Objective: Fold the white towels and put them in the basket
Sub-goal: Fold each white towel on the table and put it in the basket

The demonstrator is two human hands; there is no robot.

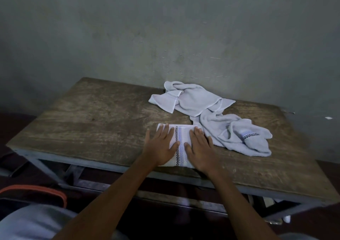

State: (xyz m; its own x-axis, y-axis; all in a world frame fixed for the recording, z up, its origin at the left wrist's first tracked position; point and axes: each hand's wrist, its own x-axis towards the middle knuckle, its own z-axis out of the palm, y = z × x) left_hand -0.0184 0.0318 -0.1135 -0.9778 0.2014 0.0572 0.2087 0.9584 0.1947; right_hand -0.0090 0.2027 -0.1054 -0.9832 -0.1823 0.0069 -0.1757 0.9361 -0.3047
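Observation:
A folded white towel (181, 138) with a black-checked and blue stripe lies at the front edge of the wooden table (95, 122). My left hand (161, 145) presses flat on its left half, fingers straight and spread. My right hand (201, 147) presses flat on its right half in the same way. A crumpled white towel (239, 134) lies just right of my right hand. Behind it, near the wall, a second loose white towel (191, 99) is bunched. A dark basket with an orange rim (36, 190) shows low at the left, below the table.
The table stands against a grey wall (165, 28). Its metal frame (184, 180) and crossbars show under the top. The left half of the tabletop is bare wood. Light cloth on my lap (36, 223) fills the lower left corner.

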